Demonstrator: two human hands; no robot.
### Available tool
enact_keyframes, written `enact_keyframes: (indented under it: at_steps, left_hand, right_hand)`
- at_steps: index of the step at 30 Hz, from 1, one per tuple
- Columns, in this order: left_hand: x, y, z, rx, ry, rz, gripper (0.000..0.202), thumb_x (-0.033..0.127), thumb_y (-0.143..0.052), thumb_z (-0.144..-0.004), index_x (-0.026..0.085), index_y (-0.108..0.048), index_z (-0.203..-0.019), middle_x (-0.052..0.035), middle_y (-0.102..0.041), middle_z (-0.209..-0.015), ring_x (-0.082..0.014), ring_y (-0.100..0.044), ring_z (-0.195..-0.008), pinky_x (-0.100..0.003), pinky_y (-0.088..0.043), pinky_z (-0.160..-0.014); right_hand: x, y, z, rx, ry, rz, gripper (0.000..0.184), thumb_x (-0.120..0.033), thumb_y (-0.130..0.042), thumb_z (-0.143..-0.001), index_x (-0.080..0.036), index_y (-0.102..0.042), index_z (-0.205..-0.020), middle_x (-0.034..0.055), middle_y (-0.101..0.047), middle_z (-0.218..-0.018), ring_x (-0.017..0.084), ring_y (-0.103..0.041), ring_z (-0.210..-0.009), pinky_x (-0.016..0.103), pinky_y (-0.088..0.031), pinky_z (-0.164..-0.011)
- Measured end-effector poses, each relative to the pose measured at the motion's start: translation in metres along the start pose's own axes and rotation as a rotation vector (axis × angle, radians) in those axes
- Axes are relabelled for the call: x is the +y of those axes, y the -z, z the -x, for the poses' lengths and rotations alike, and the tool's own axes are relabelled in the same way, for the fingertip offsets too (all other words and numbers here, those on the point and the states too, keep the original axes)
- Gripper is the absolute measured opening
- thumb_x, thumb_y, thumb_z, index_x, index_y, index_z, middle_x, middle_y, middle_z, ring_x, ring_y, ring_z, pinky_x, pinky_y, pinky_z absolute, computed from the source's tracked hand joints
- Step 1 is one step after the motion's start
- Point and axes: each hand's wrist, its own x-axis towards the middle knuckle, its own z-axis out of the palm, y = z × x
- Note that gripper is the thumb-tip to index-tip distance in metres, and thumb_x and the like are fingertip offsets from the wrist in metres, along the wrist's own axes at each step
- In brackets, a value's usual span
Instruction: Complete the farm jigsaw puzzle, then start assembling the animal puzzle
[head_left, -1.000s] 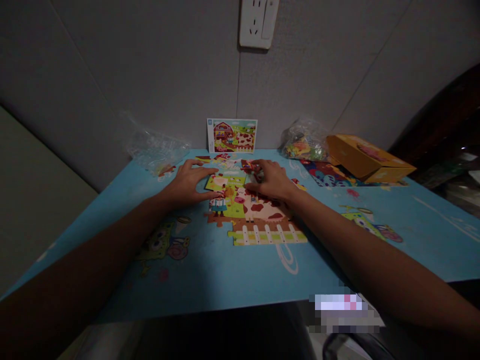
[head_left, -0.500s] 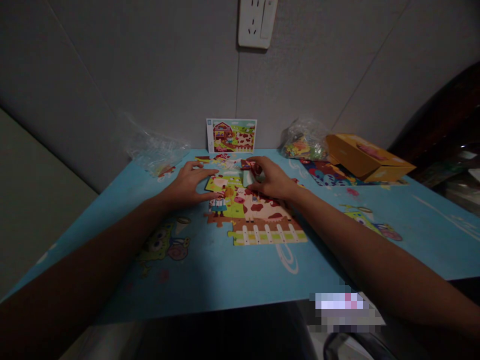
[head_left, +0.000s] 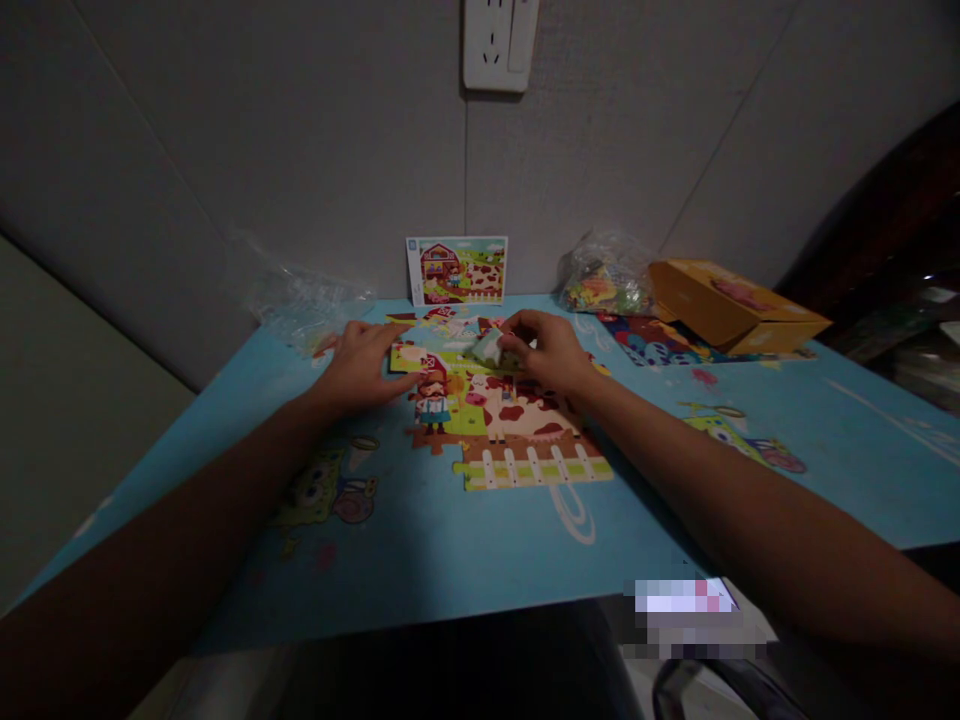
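A partly joined jigsaw puzzle (head_left: 525, 410) with a cow, a farmer and a white fence lies flat on the blue table (head_left: 450, 560). My right hand (head_left: 551, 350) pinches a pale green puzzle piece (head_left: 489, 346), held tilted over the puzzle's far side. My left hand (head_left: 367, 365) rests at the puzzle's left edge with fingers and thumb spread, beside the farmer. Loose puzzle pieces (head_left: 442, 318) lie beyond the hands, partly hidden by them.
A picture card (head_left: 457, 270) of the farm scene leans on the wall. Clear plastic bags (head_left: 307, 305) lie at the left; another bag of pieces (head_left: 607, 280) stands at the right. An orange box (head_left: 739, 305) sits on a dark picture sheet (head_left: 645, 345).
My right hand has turned the pale green piece, which now tilts more to the left. My left hand has shifted slightly left, uncovering more of the farmer.
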Motion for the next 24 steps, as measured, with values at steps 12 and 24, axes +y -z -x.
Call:
enact_keyframes:
  at_steps: [12, 24]
  left_hand:
    - [-0.001, 0.003, -0.001, 0.029, 0.026, 0.114, 0.041, 0.046, -0.054, -0.083, 0.015, -0.073, -0.101, -0.0129, -0.066, -0.1, -0.0302, -0.054, -0.102, -0.051, -0.039, -0.101]
    - [-0.001, -0.008, -0.005, 0.061, 0.076, 0.437, 0.053, 0.038, -0.056, -0.082, 0.014, -0.063, -0.128, -0.0037, -0.065, -0.086, -0.0208, -0.058, -0.085, -0.036, -0.047, -0.09]
  right_hand:
    - [-0.012, -0.015, 0.004, -0.09, -0.243, -0.419, 0.011, -0.027, -0.066, -0.073, -0.017, -0.061, -0.074, 0.0015, -0.066, -0.068, 0.014, -0.061, -0.062, 0.025, -0.046, -0.058]
    - [-0.025, -0.026, 0.01, -0.176, -0.166, -0.317, 0.015, -0.027, -0.06, -0.082, -0.015, -0.068, -0.084, 0.0032, -0.07, -0.075, 0.013, -0.061, -0.063, 0.024, -0.046, -0.059]
